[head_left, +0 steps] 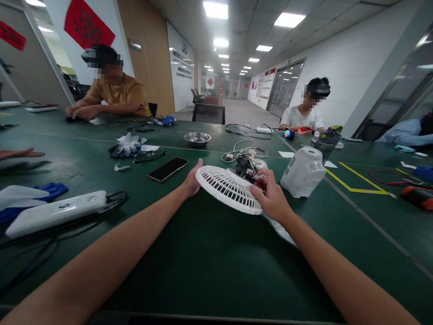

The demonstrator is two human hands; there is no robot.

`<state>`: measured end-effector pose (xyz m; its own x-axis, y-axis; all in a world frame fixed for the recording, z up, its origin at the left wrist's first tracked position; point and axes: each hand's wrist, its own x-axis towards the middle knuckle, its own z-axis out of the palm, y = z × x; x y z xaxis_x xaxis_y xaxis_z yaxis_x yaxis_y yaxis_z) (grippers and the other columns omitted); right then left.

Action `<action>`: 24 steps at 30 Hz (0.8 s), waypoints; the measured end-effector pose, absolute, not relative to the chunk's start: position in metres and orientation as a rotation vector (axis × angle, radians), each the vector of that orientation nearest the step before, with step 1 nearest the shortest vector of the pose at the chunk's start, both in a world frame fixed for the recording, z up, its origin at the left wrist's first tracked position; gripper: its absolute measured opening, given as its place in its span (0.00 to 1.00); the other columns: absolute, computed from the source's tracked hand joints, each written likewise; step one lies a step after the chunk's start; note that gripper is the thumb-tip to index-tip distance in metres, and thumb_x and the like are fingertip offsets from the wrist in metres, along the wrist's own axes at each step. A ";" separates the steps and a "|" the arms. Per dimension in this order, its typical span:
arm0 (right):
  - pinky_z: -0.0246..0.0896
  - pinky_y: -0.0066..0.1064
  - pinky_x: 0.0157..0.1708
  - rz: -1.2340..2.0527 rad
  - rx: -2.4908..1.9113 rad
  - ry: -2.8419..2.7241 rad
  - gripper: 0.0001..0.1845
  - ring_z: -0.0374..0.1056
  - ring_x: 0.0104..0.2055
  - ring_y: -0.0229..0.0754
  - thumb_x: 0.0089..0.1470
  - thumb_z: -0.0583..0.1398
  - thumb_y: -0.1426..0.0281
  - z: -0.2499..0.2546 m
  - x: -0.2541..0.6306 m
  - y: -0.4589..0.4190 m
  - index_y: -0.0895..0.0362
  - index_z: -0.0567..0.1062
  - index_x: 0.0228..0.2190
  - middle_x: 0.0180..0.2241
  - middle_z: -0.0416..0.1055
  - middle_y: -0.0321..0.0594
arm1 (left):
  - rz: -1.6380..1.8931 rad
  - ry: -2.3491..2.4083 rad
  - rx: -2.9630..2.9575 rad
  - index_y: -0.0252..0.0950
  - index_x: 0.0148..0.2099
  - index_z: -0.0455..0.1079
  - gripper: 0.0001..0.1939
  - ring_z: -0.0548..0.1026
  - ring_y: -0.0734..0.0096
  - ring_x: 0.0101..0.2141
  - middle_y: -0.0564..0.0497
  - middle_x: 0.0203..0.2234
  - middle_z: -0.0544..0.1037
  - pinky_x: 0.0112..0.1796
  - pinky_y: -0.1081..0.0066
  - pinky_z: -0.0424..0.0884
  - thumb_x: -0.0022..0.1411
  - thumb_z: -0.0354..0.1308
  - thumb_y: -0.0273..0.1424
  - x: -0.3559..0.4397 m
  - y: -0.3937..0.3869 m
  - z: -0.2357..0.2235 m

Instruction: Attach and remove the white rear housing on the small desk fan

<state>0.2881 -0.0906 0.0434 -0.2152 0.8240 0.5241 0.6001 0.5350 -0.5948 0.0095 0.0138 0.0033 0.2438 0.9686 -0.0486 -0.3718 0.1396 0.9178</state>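
Observation:
Between my hands a round white fan grille [229, 188] is held tilted above the green table. My left hand [192, 180] grips its left rim, thumb up, with the other fingers hidden behind it. My right hand [274, 198] closes on the grille's right side, its thumb on the slats. Just behind the grille, near my right fingertips, is a dark part with red wires [247, 167]; I cannot tell whether it is attached. A white plastic housing [303, 172] stands upright right of my right hand. Left of my left hand lies a black-screened phone [168, 169].
On the table [200, 262] are a metal bowl [197, 139], gloves [127, 146], a white cable [236, 151] and a white power bank-like device [58, 213] with black straps. An orange meter [429, 198] lies far right. Another person's hand [20, 154] reaches in from the left. Several people sit around.

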 end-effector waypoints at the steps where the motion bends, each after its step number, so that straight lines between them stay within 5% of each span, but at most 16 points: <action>1: 0.64 0.40 0.39 0.265 -1.167 -1.980 0.22 0.69 0.34 0.46 0.61 0.59 0.55 0.043 0.289 -0.091 0.51 0.62 0.51 0.34 0.72 0.37 | 1.068 0.745 0.915 0.29 0.45 0.76 0.37 0.81 0.50 0.44 0.36 0.38 0.83 0.50 0.56 0.74 0.70 0.42 0.57 0.006 0.012 0.006; 3: 0.64 0.41 0.40 0.174 -1.166 -2.046 0.22 0.70 0.35 0.48 0.61 0.58 0.55 0.041 0.290 -0.090 0.52 0.62 0.51 0.37 0.73 0.41 | 0.996 0.698 0.873 0.27 0.45 0.76 0.38 0.81 0.48 0.45 0.33 0.38 0.83 0.51 0.55 0.73 0.69 0.40 0.57 -0.001 0.009 0.011; 13: 0.66 0.47 0.49 0.255 -1.090 -2.167 0.37 0.72 0.47 0.54 0.50 0.69 0.52 0.035 0.298 -0.081 0.52 0.61 0.55 0.49 0.74 0.47 | 0.828 0.807 0.955 0.27 0.44 0.78 0.11 0.82 0.63 0.36 0.39 0.38 0.84 0.47 0.63 0.76 0.68 0.57 0.29 0.003 0.014 0.005; 18: 0.65 0.47 0.52 0.361 -1.018 -1.921 0.21 0.70 0.50 0.51 0.64 0.56 0.55 0.033 0.310 -0.069 0.50 0.65 0.54 0.48 0.73 0.45 | 0.923 0.892 1.002 0.27 0.40 0.79 0.10 0.82 0.66 0.32 0.40 0.34 0.84 0.41 0.65 0.78 0.66 0.61 0.30 0.008 0.014 0.002; 24: 0.54 0.58 0.62 0.085 -1.353 -1.706 0.38 0.62 0.60 0.61 0.48 0.67 0.57 0.013 0.334 -0.038 0.54 0.65 0.58 0.58 0.66 0.53 | 0.956 0.898 1.058 0.27 0.39 0.79 0.10 0.81 0.66 0.31 0.42 0.32 0.83 0.40 0.65 0.77 0.65 0.62 0.32 0.007 0.015 0.000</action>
<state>0.3343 -0.0378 0.0132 0.0341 0.7961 0.6042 0.7318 0.3918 -0.5576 0.0072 0.0150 0.0000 0.3249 0.9364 -0.1328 -0.1907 0.2023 0.9606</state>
